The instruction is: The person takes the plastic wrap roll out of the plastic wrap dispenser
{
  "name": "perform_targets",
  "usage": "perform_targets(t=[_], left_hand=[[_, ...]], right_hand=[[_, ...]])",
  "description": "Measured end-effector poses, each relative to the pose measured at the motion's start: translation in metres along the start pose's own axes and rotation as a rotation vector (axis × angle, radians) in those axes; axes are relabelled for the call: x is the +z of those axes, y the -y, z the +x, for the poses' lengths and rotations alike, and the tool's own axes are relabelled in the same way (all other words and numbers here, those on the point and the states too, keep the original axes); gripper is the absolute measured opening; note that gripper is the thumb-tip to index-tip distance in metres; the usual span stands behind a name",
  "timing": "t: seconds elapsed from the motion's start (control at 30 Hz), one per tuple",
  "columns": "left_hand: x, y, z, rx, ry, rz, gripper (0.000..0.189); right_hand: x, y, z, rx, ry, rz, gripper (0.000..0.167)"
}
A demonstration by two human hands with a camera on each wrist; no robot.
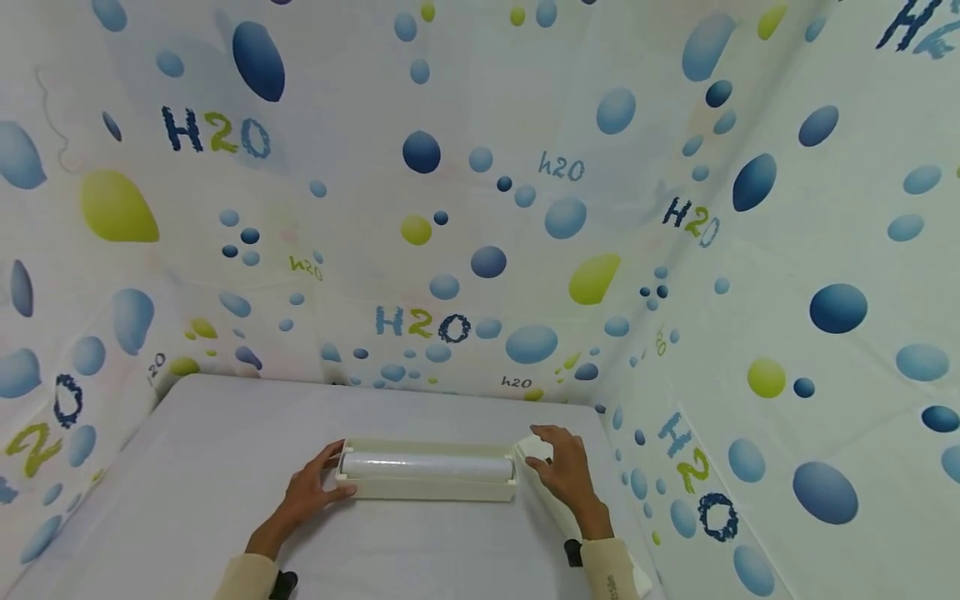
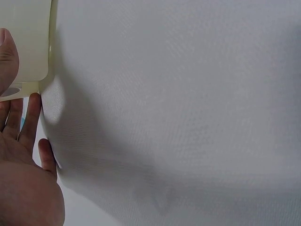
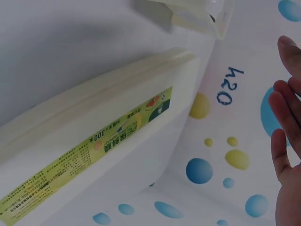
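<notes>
A cream cling film box [image 1: 435, 490] stands lidless on the white table, with a shiny roll of clear film [image 1: 427, 467] lying inside it. My left hand [image 1: 313, 483] holds the box by its left end, thumb at the front and fingers at the end and back. In the left wrist view the thumb presses the cream wall [image 2: 28, 42]. The long cream lid [image 3: 99, 127], with a yellow-green label [image 3: 89, 155], lies to the right of the box. Over the lid's far end hovers my right hand [image 1: 564, 471], thumb and fingers apart, holding nothing.
The white tabletop [image 1: 247, 433] spreads around the box. A curtain [image 1: 360, 250] printed with blue and green drops and H2O lettering hangs behind the table and along both sides. The lid runs close to the table's right edge.
</notes>
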State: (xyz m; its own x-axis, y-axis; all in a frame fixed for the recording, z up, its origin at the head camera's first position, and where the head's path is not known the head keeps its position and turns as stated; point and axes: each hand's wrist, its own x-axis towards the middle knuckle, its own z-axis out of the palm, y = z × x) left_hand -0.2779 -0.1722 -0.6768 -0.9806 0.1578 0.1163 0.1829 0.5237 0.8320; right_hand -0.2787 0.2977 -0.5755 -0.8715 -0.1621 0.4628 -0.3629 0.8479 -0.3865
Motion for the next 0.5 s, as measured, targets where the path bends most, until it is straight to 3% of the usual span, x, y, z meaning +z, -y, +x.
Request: perform_targets(t=[0.23,0.5], left_hand=[[-0.001,0.003,-0.001,0.012,-0.010,0.005,0.093],[0.001,0.000,-0.002,0.001,-0.012,-0.006,0.093]], right_hand=[[0.014,0.004,0.000,-0.067,0.056,0.010,0.056],[0.027,0.008,0.000,-0.033,0.138,0.003,0.052]])
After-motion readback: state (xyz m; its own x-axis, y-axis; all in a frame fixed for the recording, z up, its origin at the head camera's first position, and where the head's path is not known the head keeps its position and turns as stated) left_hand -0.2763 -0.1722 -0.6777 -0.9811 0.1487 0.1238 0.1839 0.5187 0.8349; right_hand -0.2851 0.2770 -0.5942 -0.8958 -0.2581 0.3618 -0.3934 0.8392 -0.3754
